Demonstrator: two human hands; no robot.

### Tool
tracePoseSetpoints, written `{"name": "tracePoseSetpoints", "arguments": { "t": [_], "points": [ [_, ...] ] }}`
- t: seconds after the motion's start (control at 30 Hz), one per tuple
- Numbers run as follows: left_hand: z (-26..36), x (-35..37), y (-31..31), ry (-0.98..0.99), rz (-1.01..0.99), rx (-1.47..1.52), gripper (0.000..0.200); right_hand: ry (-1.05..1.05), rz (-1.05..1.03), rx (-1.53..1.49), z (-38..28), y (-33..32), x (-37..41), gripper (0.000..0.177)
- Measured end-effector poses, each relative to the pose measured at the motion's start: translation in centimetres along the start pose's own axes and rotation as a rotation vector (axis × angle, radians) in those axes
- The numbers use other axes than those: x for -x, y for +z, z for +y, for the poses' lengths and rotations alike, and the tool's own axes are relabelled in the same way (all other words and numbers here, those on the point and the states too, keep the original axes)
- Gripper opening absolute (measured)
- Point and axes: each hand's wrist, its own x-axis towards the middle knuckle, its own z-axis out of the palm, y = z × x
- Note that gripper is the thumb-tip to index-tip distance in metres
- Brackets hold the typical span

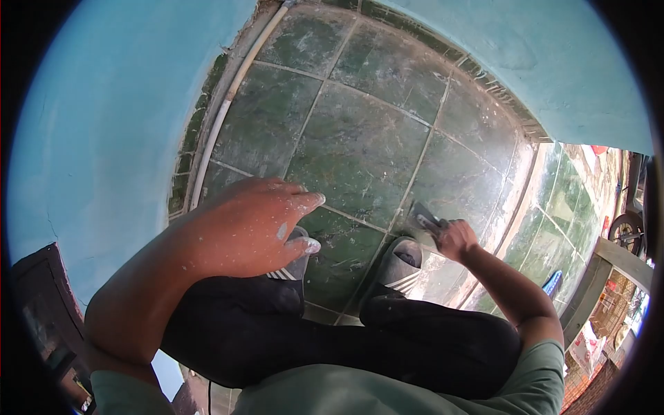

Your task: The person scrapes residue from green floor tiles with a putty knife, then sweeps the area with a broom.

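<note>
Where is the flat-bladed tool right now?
In the head view, right of centre: the flat-bladed tool is in the right hand, over the green floor tiles, near the right sandal.

"How do the floor tiles (360, 145) look?"
"Stony and mottled, dulled by a pale, dusty film."
"And the wall (104, 124)?"
"Smooth paint, mostly matt."
"Your trousers (332, 346)?"
"Dark, matt cloth; my shirt (332, 391) is soft cloth too."

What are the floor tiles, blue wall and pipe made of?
Floor tiles: likely ceramic, mottled green, faintly shiny, with straight grout lines. Blue wall: probably painted plaster, smooth with fine cracks. Pipe: perhaps plastic, dull off-white, evenly slim.
</note>
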Motion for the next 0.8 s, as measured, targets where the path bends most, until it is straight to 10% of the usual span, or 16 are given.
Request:
{"name": "tracePoseSetpoints", "arguments": {
  "t": [0.13, 0.27, 0.47, 0.57, 0.8],
  "points": [
    [1.0, 0.3, -0.5, -0.025, 0.011, 0.065, 0.057, 0.050, -0.052, 0.025, 0.1, 0.5, -1.4, 0.056],
    [0.9, 0.2, -0.3, 0.012, 0.024, 0.082, 0.058, -0.177, 0.365, 0.058, 0.5, 2.9, -1.1, 0.052],
    [0.8, 1.0, -1.0, -0.046, 0.020, 0.082, 0.059, -0.020, -0.018, 0.004, -0.7, 0.2, -1.7, 0.043],
    [1.0, 0.4, -0.7, -0.010, 0.021, 0.078, 0.059, -0.163, 0.318, -0.005, -0.8, 1.7, -2.4, 0.040],
    [0.7, 0.0, -0.4, -0.048, -0.040, 0.004, 0.058, -0.094, 0.362, -0.103, -1.8, 0.4, -2.0, 0.024]
  ]
}}
